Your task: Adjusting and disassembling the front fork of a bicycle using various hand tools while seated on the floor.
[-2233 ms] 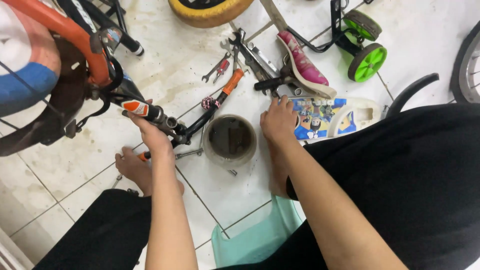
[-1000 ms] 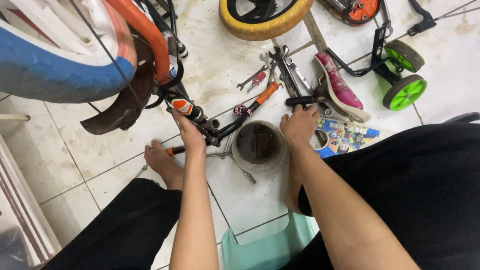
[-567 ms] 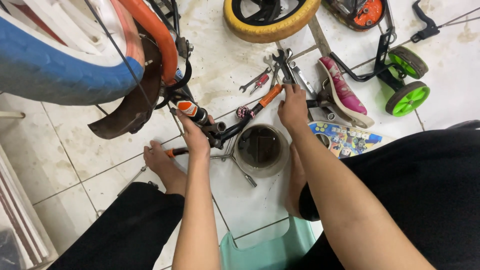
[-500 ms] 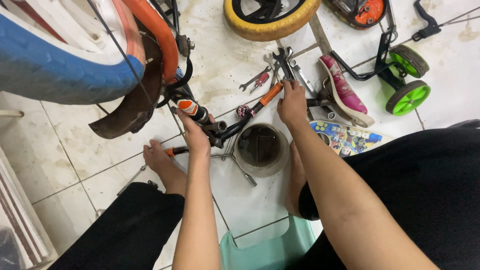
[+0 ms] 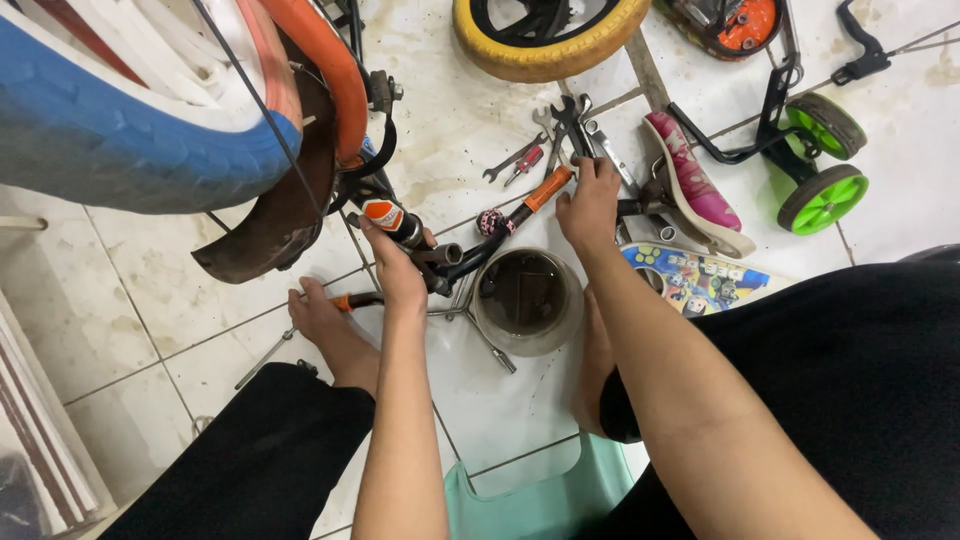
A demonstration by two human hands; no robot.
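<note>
My left hand (image 5: 397,268) grips the lower end of a bicycle frame tube (image 5: 385,214) with an orange and white sticker, just above the black crank part (image 5: 455,262). The tube leads up to the blue tyre (image 5: 120,150) and orange frame at the upper left. My right hand (image 5: 588,205) reaches forward onto a pile of wrenches (image 5: 570,125), its fingers touching the metal tools beside an orange-handled tool (image 5: 535,197). Whether the fingers have closed on one tool cannot be seen.
A round bowl of dark liquid (image 5: 526,297) sits between my arms. A yellow-tyred wheel (image 5: 545,40), green training wheels (image 5: 822,170), a pink saddle (image 5: 690,185) and a printed board (image 5: 690,280) lie ahead. My bare feet rest on the tiled floor; a teal stool (image 5: 520,495) is under me.
My right hand left the floor beside the bowl and reached forward to the wrench pile. The view shifted so the blue tyre fills the upper left. My left hand kept its hold.
</note>
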